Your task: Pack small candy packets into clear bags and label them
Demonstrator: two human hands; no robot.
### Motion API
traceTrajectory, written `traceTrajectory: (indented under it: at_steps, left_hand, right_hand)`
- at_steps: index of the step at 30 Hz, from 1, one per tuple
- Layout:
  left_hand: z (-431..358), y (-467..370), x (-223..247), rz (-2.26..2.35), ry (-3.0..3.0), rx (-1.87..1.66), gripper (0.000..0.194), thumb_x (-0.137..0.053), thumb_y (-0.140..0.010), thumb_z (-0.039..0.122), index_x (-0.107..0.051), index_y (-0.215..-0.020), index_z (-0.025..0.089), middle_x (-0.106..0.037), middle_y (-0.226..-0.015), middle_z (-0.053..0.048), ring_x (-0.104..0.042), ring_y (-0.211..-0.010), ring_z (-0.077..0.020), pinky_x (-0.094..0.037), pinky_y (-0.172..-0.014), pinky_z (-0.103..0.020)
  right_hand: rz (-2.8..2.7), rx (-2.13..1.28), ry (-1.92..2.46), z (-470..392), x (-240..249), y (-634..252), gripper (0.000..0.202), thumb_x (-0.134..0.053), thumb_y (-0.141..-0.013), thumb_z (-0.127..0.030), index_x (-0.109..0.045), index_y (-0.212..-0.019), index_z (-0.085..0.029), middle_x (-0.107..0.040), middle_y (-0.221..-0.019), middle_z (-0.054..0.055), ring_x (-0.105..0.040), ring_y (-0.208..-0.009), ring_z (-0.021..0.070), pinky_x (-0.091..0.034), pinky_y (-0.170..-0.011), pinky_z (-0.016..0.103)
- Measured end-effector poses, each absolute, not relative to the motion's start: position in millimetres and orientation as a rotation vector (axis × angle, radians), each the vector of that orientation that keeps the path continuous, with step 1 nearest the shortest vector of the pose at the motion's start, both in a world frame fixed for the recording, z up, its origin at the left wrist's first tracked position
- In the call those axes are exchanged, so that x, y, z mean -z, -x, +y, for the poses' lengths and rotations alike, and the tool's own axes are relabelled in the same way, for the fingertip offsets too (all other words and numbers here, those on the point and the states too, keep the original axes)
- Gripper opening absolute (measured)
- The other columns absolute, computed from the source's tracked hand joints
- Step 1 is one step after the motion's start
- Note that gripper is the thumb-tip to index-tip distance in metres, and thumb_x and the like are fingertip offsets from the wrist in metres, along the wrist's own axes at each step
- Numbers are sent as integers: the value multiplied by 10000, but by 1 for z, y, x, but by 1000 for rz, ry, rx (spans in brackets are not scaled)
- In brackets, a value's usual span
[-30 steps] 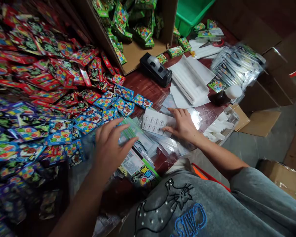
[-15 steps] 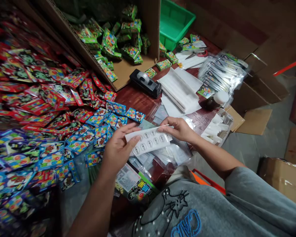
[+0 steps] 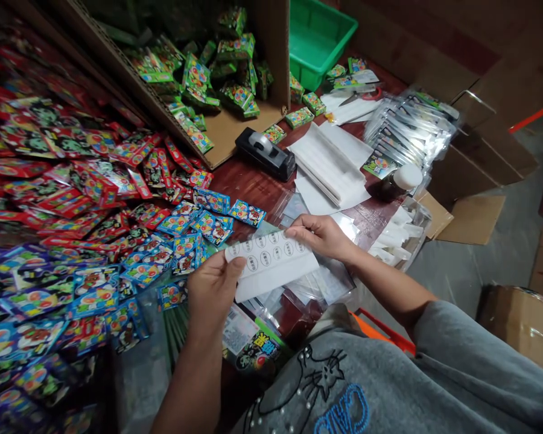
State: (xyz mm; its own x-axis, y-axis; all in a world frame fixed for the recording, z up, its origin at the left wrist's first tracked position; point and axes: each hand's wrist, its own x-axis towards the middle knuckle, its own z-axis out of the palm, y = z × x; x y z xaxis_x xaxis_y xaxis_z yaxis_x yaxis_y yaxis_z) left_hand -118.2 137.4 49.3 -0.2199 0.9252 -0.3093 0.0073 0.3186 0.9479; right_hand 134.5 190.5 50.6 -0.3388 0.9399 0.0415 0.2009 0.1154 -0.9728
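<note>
A white sticker sheet (image 3: 276,268) printed with rows of small oval labels is stretched between my two hands. My left hand (image 3: 215,283) grips its left end, thumb on top. At the upper right edge, the fingers of my right hand (image 3: 319,234) pinch the sheet. Under it lie clear plastic sleeves (image 3: 330,283) and a green-and-black printed card (image 3: 257,346), partly covered. Just left of the sheet are small blue packets (image 3: 212,226). Behind my right hand a stack of white paper sheets (image 3: 328,166) lies on the table.
Red packets (image 3: 72,150) and purple ones (image 3: 22,271) heap up at left. A cardboard box (image 3: 271,54) holds green packets. Beyond are a tape dispenser (image 3: 266,154), green tub (image 3: 321,45), scissors (image 3: 371,94), bagged cards (image 3: 411,132), a white-capped bottle (image 3: 405,179) and a tray of white pieces (image 3: 398,235).
The sticker sheet has tilted and unfolded, showing a blank lower strip below the ovals. My left hand has moved slightly down, and my right hand has shifted a little left along the edge.
</note>
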Motion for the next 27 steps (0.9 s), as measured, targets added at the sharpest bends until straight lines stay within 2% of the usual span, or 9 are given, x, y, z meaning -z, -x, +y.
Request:
traceTrajectory:
  at_steps: [3, 7, 10, 13, 16, 19, 21, 24, 27]
  left_hand:
    - [138, 114, -50, 1490, -789, -1086, 550, -979, -673, 583, -855, -1038, 191, -860, -969, -61, -796, -783, -230, -678, -775, -359]
    - [138, 113, -50, 1498, -791, -1081, 514, -985, -686, 545, -867, -1042, 194, -868, -1011, -66, -805, -797, -220, -681, -754, -330]
    - [141, 113, -51, 1485, -792, -1050, 551, -997, -658, 556, -866, -1039, 181, -866, -983, -70, -800, -781, -216, -675, -735, -323]
    - [148, 109, -50, 1467, -737, -1017, 640, -1018, -585, 595, -860, -1023, 156, -855, -909, -75, -794, -762, -227, -666, -732, -333]
    - [156, 103, -46, 1444, -715, -1014, 698, -1006, -549, 661, -847, -982, 138, -842, -864, -82, -782, -747, -237, -645, -698, -331]
    - [157, 113, -45, 1426, -853, -980, 707, -975, -583, 695, -830, -1003, 145, -846, -923, -108, -795, -823, -269, -655, -748, -373]
    - [144, 133, -48, 1494, -1042, -996, 702, -967, -642, 647, -811, -1143, 181, -848, -1093, -131, -807, -985, -296, -661, -864, -416]
    - [102, 173, -55, 1828, -1354, -989, 523, -833, -869, 556, -767, -1299, 267, -815, -1285, -104, -781, -1148, -293, -614, -1033, -463]
    - [56, 200, -55, 1992, -1622, -747, 302, -650, -1007, 485, -822, -1142, 276, -840, -1181, -74, -779, -1101, -294, -586, -1053, -465]
  right_hand:
    - [-1728, -1329, 1046, 205, -59, -150, 590, -640, -1003, -733, -777, -1099, -168, -791, -1019, 58, -696, -874, 145, -551, -810, 276]
    - [-1983, -1167, 920, 228, -78, -167, 558, -553, -1081, -675, -780, -1197, -178, -796, -1169, 96, -716, -1025, 174, -567, -945, 335]
    - [-2241, -987, 745, 239, -86, -168, 414, -688, -1051, -571, -787, -1171, -187, -784, -1116, 89, -696, -1014, 191, -558, -950, 367]
    - [-2367, -939, 643, 241, -88, -162, 288, -656, -1097, -439, -784, -1054, -185, -766, -981, 66, -671, -914, 177, -541, -922, 370]
    - [-2265, -999, 610, 236, -92, -157, 279, -655, -1098, -422, -767, -1005, -184, -756, -942, 60, -665, -875, 168, -542, -879, 352]
    - [-1965, -1105, 701, 229, -97, -159, 269, -723, -1053, -449, -759, -974, -194, -741, -919, 48, -666, -837, 158, -549, -812, 322]
    - [-1784, -1129, 800, 226, -99, -163, 253, -797, -999, -451, -766, -942, -207, -721, -884, 31, -650, -804, 149, -534, -763, 299]
    - [-1671, -1188, 856, 224, -100, -162, 233, -875, -932, -435, -780, -913, -223, -701, -846, 11, -629, -781, 139, -509, -724, 276]
    - [-1704, -1358, 796, 216, -100, -142, 247, -878, -926, -437, -772, -901, -216, -692, -835, 5, -622, -767, 132, -509, -717, 273]
